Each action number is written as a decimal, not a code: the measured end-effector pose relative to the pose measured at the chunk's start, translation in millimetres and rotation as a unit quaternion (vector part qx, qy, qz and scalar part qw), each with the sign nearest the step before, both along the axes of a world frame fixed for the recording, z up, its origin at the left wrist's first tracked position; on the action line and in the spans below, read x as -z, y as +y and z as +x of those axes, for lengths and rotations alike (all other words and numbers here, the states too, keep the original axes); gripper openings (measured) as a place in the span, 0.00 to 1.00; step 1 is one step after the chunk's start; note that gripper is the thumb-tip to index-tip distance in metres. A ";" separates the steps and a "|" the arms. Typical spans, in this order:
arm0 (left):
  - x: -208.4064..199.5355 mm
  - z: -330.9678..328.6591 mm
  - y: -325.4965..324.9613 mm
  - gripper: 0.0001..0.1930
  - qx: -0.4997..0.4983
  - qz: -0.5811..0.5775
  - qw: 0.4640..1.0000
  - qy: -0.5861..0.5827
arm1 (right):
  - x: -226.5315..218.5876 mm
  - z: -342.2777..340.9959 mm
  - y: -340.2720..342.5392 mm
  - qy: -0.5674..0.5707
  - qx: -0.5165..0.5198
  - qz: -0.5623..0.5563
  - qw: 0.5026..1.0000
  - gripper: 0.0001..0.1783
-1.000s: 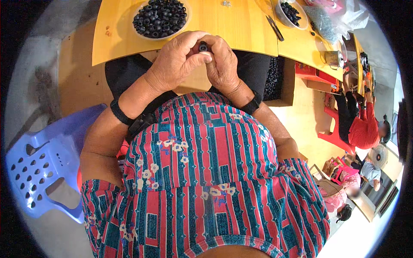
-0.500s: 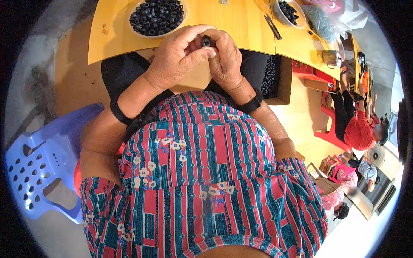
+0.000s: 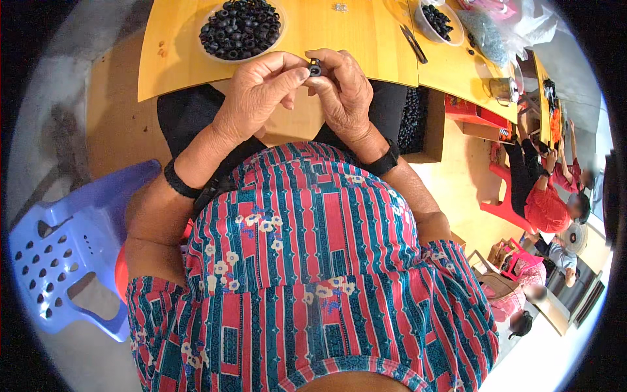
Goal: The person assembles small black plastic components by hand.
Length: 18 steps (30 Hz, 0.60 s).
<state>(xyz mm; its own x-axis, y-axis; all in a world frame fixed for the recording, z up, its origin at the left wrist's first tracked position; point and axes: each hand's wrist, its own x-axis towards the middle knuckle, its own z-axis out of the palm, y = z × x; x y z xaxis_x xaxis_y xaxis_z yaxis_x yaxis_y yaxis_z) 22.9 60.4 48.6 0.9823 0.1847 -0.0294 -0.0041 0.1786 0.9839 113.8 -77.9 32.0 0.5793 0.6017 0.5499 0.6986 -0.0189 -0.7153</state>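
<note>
A small black ring-shaped part (image 3: 315, 68) with a round hole is pinched between my two hands, just off the table's near edge. My left hand (image 3: 264, 91) holds it from the left with thumb and forefinger, its other fingers loosely curled. From the right, my right hand (image 3: 344, 95) grips it between thumb and fingertips. Beyond my left hand stands a round, pale plastic bowl (image 3: 283, 27) heaped with similar black parts (image 3: 240, 29). Both bowl and parts are apart from my hands.
The yellow table (image 3: 353, 39) also bears a slim dark two-armed tool (image 3: 413, 44), a smaller bowl (image 3: 434, 36) of black parts, plastic bags (image 3: 486, 42) and a metal cup (image 3: 501, 88). Below is a carton (image 3: 432, 124) of black pieces. A blue chair (image 3: 78, 242) stands left; co-workers sit right.
My hands have drawn slightly apart and lower. The fingers have opened out around the black part, so its ring and hole show more plainly.
</note>
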 end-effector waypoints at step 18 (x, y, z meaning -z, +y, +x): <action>4.5 -0.1 5.3 0.09 -0.009 0.058 0.998 0.003 | -0.2 4.6 3.0 0.128 -0.057 0.057 0.989 0.10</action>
